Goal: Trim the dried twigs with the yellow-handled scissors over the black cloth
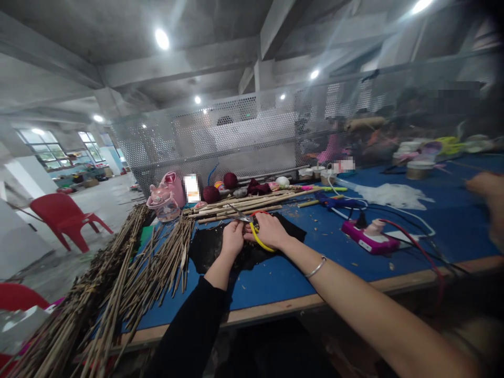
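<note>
Over a black cloth-like sheet (205, 247) on the blue tabletop, my two hands work close together. My right hand (271, 230) is closed on a pair of pruning shears or scissors with yellow and red handles (256, 239); the metal blades point up and left. My left hand (232, 239) is beside the blades, its fingers pinched together. Whatever it may hold is too small or hidden to make out. Small bits lie on the black sheet under both hands. To the left, a bundle of thin brown sticks (161, 268) rests on the table.
Behind my hands lie long pale sticks (252, 203) and dark red yarn balls (211, 194). A pink basket (163, 207) stands at the back left. A purple power strip (370, 239), cables and a blue glue gun (338, 202) are to the right. Another person's hand (488, 197) appears at the right edge.
</note>
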Action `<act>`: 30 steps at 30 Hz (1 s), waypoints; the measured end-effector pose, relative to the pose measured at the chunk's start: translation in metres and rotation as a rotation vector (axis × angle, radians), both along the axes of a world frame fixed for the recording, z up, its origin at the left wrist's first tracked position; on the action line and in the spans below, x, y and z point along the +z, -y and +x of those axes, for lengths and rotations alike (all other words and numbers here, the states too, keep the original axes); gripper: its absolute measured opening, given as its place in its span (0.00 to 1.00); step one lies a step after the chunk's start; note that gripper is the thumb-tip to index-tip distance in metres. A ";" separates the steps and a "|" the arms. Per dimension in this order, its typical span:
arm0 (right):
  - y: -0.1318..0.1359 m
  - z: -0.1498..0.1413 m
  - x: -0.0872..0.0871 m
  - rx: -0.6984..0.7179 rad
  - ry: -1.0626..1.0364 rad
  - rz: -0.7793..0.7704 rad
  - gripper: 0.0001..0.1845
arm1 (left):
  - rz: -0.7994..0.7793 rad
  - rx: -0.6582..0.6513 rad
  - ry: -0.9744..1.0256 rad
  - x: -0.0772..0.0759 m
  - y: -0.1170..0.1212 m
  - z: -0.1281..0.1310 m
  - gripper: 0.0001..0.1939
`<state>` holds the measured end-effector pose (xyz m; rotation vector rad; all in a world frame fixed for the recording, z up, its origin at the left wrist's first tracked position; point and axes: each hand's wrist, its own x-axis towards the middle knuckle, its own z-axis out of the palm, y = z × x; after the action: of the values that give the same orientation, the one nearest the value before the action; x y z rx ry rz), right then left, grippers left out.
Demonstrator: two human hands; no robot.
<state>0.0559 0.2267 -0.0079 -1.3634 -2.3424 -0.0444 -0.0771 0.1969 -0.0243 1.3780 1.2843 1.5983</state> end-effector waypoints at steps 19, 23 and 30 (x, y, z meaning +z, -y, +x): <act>-0.002 0.001 -0.001 -0.030 -0.016 -0.188 0.31 | -0.082 0.053 -0.018 0.007 0.005 -0.005 0.12; -0.003 0.001 -0.003 -0.055 -0.004 -0.165 0.32 | -0.147 0.015 0.072 0.005 0.004 -0.006 0.14; -0.004 0.003 -0.006 -0.015 -0.032 -0.160 0.33 | -0.102 0.004 0.174 -0.001 -0.001 -0.008 0.14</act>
<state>0.0585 0.2303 -0.0141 -1.4447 -2.3518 0.1633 -0.0855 0.1979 -0.0253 1.1485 1.2470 1.5943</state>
